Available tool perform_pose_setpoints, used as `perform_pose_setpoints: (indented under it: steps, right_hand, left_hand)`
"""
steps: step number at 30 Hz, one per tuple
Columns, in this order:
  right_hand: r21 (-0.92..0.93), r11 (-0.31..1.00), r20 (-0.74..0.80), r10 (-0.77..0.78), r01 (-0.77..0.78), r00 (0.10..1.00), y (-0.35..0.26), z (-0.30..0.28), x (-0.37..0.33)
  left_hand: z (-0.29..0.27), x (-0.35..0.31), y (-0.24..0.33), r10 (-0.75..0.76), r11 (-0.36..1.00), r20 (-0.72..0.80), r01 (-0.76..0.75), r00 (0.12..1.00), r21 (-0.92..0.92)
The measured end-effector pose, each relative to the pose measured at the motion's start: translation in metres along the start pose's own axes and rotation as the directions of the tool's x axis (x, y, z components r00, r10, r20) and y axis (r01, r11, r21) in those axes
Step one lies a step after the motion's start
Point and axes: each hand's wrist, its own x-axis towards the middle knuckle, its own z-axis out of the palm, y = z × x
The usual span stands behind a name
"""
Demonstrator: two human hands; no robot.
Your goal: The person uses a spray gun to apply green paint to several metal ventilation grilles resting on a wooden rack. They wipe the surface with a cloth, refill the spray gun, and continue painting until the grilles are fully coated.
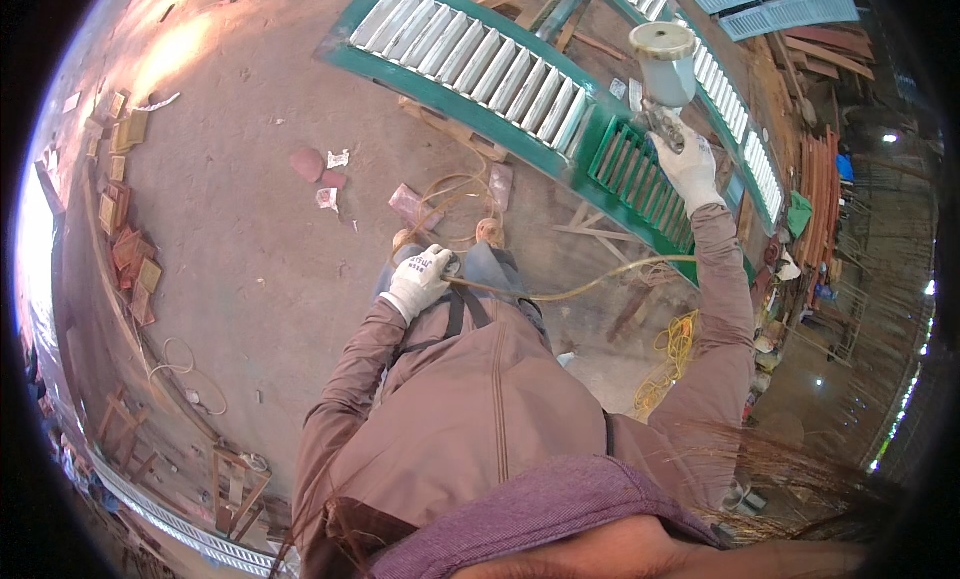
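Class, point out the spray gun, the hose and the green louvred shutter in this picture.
spray gun (665, 69): head view, on its metal cup.
hose (590, 284): head view, mid-length, between the two hands.
green louvred shutter (470, 54): head view, on its pale slats.

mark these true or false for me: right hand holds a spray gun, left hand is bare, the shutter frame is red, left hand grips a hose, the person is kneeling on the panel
1. The right hand holds a spray gun. True.
2. The left hand is bare. False: it wears a white glove.
3. The louvred shutter panel has a red frame. False: the frame is green.
4. The left hand grips the hose. True.
5. The person kneels on the panel. False: they are beside it, on the floor.
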Motion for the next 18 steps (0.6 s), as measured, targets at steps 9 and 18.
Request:
perform_pose_setpoints:
  steps: [9,18]
  right_hand:
    - [0.302,0.953,0.229,-0.069,-0.003,0.971,-0.021,-0.033,-0.043]
    - [0.629,0.751,0.313,-0.01,-0.199,0.95,-0.027,-0.06,-0.118]
  left_hand:
    - [0.0,-0.003,-0.008,0.023,0.999,-0.018,-0.024,1.0,-0.029]
    - [0.007,0.013,0.01,0.057,0.998,0.071,-0.056,0.996,-0.018]
